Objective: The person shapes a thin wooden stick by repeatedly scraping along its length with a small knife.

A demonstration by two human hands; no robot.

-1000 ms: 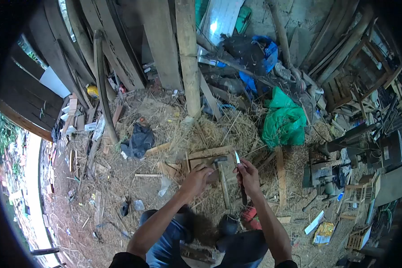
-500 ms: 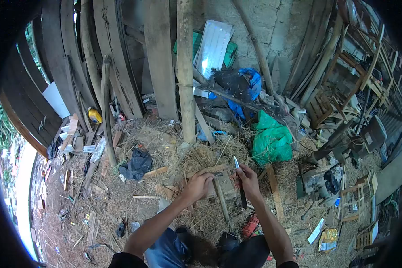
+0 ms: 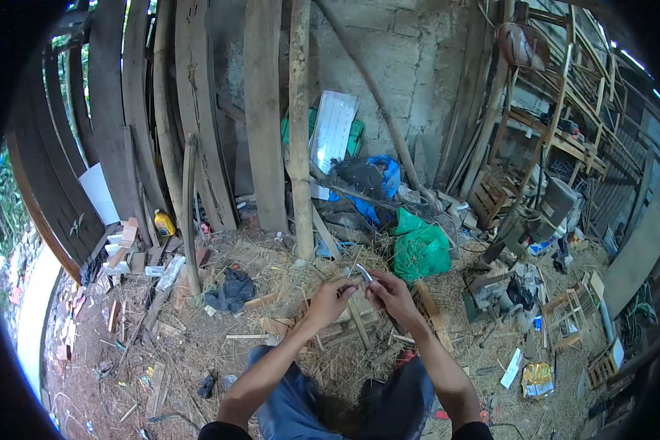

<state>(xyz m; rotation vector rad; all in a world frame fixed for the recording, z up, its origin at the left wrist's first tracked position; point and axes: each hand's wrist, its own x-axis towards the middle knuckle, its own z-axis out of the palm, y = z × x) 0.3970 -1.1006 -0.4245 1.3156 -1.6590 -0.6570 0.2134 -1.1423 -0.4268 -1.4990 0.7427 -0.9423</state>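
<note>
Both hands are raised close together above the straw-covered floor. My right hand (image 3: 390, 297) is closed round a knife (image 3: 363, 273), whose pale blade points up and to the left. Close by on the left, my left hand (image 3: 332, 299) is pinched, its fingertips near the blade; what it holds is too small to make out. A wooden handle (image 3: 360, 324) slants down on the ground between the hands, over some flat wood pieces.
A wooden post (image 3: 300, 147) stands ahead, with a green sack (image 3: 420, 248) to its right. A black plastic bag (image 3: 232, 290) lies left. A machine (image 3: 510, 293) and a wooden crate (image 3: 566, 319) are at the right.
The view has tilted upward, showing more wall and shelving. My hands have come closer together, and the knife blade has turned from nearly upright to leaning left, toward my left fingertips.
</note>
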